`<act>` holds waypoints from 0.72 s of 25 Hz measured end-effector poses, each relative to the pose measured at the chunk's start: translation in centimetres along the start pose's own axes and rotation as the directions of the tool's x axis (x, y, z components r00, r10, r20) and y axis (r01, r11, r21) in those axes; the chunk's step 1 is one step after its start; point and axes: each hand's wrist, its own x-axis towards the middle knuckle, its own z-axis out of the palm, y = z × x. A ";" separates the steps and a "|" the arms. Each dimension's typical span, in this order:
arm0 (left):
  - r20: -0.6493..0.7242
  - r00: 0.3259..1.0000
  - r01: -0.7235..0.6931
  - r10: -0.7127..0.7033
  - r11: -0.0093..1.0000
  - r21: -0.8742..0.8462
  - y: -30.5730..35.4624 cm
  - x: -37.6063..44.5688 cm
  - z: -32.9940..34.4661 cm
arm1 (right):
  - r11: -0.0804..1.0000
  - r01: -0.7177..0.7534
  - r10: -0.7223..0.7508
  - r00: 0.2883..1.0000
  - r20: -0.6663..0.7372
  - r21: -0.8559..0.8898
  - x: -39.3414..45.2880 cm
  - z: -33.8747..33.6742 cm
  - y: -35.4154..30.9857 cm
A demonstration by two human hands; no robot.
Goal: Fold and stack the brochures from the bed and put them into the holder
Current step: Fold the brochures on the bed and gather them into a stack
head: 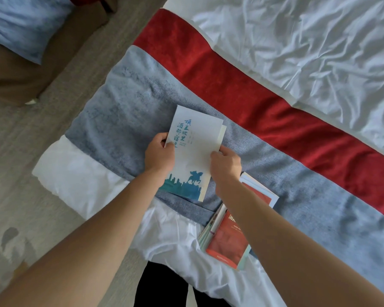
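A white brochure [193, 151] with blue lettering and a blue horse-rider picture lies folded on the grey-blue band of the bed. My left hand [160, 155] grips its left edge, thumb on top. At its right edge, my right hand [225, 163] pinches the folded layers. A stack of brochures [227, 238] with a red cover on top lies to the lower right, partly under my right forearm. Another red and white brochure [262, 192] shows just beyond it. No holder is in view.
The bed has a grey-blue runner [124, 111], a red band [242, 85] and rumpled white sheets [319, 41]. Carpet floor [20, 162] lies to the left, with a brown seat and a light blue cushion [20, 25] at the top left.
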 end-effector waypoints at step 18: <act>0.339 0.763 -0.642 0.550 0.586 0.494 0.3 -8.1 6.5 | 0.879 0.281 -0.299 0.954 0.013 -0.385 -0.8 -9.8 7.0</act>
